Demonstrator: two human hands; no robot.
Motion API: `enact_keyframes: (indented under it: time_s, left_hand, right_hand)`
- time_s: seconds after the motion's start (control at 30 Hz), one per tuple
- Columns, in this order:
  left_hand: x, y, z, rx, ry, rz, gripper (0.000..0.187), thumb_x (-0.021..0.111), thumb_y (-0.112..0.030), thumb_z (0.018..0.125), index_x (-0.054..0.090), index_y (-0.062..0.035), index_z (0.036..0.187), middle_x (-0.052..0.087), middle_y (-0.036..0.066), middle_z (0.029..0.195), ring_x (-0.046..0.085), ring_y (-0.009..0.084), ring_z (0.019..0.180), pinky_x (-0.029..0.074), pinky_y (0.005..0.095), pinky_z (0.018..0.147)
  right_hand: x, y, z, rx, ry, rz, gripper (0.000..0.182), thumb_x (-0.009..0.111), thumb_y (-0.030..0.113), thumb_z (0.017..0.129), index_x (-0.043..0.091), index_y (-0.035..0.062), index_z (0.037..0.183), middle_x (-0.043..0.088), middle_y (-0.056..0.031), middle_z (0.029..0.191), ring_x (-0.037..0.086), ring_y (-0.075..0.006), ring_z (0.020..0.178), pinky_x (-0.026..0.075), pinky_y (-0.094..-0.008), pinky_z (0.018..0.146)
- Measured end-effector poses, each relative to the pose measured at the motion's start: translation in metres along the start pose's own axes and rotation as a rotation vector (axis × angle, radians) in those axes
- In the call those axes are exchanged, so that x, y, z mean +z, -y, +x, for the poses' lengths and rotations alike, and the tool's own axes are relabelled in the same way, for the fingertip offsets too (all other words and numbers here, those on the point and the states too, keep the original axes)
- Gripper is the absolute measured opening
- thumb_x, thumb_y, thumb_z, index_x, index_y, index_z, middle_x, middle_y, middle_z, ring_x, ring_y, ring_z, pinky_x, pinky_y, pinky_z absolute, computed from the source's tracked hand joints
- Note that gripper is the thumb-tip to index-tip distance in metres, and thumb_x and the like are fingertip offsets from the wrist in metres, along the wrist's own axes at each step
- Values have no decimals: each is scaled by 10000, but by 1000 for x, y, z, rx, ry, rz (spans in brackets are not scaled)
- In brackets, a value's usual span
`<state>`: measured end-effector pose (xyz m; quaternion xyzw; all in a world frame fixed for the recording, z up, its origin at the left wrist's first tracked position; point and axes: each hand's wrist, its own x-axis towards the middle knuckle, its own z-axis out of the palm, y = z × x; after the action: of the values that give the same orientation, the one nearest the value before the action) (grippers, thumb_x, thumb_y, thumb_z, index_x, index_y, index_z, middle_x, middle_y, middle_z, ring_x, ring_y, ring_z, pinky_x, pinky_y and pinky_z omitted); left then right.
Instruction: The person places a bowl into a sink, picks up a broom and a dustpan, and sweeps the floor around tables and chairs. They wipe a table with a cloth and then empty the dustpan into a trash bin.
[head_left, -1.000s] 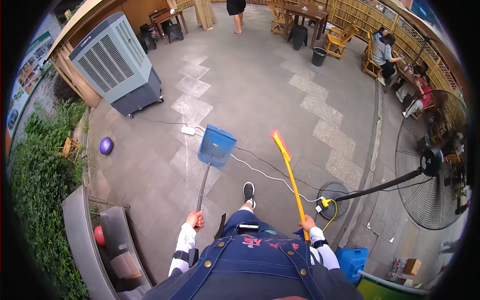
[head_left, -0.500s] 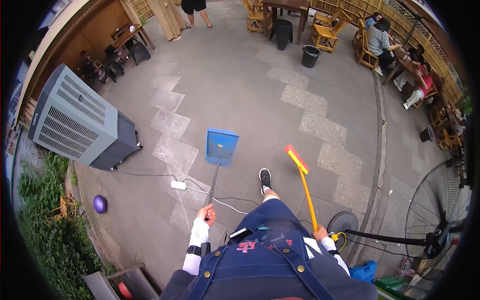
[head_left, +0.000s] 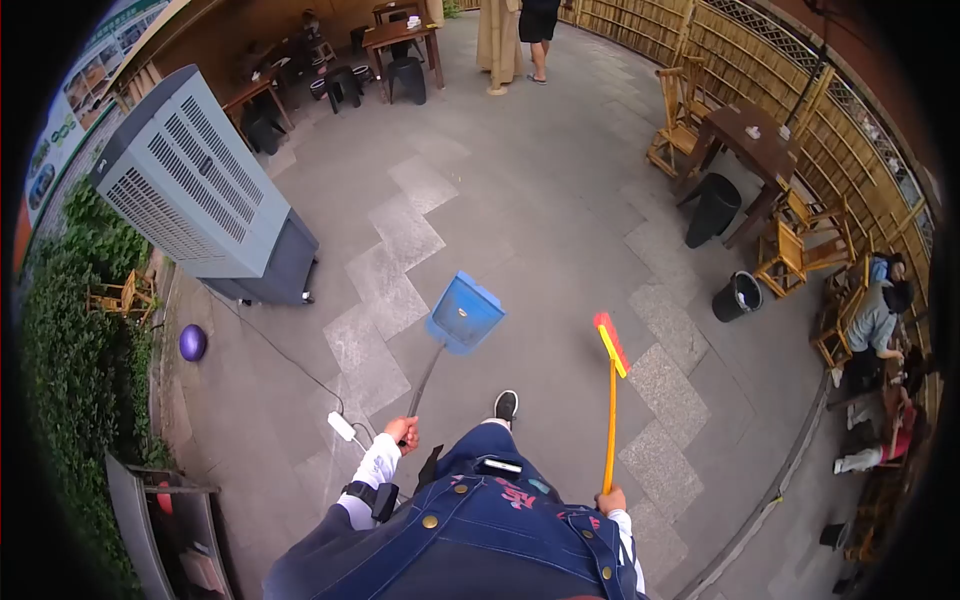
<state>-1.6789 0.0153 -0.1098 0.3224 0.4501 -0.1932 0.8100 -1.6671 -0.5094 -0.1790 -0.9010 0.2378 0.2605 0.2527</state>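
My left hand (head_left: 402,434) is closed round the dark handle of a long-handled blue dustpan (head_left: 468,312). Its pan is held out ahead of me, over the grey paving, with a small scrap in it. In my right hand (head_left: 611,500) I grip the yellow handle of a broom (head_left: 612,420). The broom's red bristles (head_left: 610,340) point away from me, to the right of the pan. Between the two tools my black shoe (head_left: 506,405) shows below the apron.
A grey air cooler (head_left: 215,200) stands at left, its cable running to a white power strip (head_left: 341,425) on the floor. A purple ball (head_left: 193,342) lies by the hedge. At right are a black bin (head_left: 738,297), bamboo chairs (head_left: 790,250), a table (head_left: 745,130) and seated people.
The view has turned left and moved forward over the paving. I still hold the dustpan and the broom. The fan at right has left the view.
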Motion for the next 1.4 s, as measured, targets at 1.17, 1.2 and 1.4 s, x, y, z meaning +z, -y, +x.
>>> enact_keyframes:
  time_s: [1.17, 1.2, 1.4]
  left_hand:
    - [168, -747, 778, -219, -266, -927, 101, 324, -79, 791, 364, -77, 699, 348, -14, 471, 361, 81, 345, 276, 206, 313]
    - [179, -751, 780, -183, -331, -883, 97, 324, -78, 792, 372, -77, 708, 351, -12, 478, 364, 82, 350, 275, 210, 315]
    - [192, -849, 854, -99, -410, -917, 78, 344, -47, 763, 382, -76, 701, 343, 6, 482, 356, 101, 369, 274, 213, 317]
  right_hand:
    - [-86, 1148, 703, -682, 325, -926, 391, 517, 174, 671, 477, 87, 1050, 591, -192, 899, 568, -333, 865, 445, -424, 743]
    - [-71, 1174, 708, -660, 349, -965, 389, 507, 171, 682, 467, 72, 1056, 590, -194, 902, 567, -335, 866, 446, -423, 742]
    - [28, 1253, 726, -578, 500, -1056, 411, 505, 159, 681, 378, -1, 1038, 573, -246, 874, 560, -366, 848, 442, -421, 747]
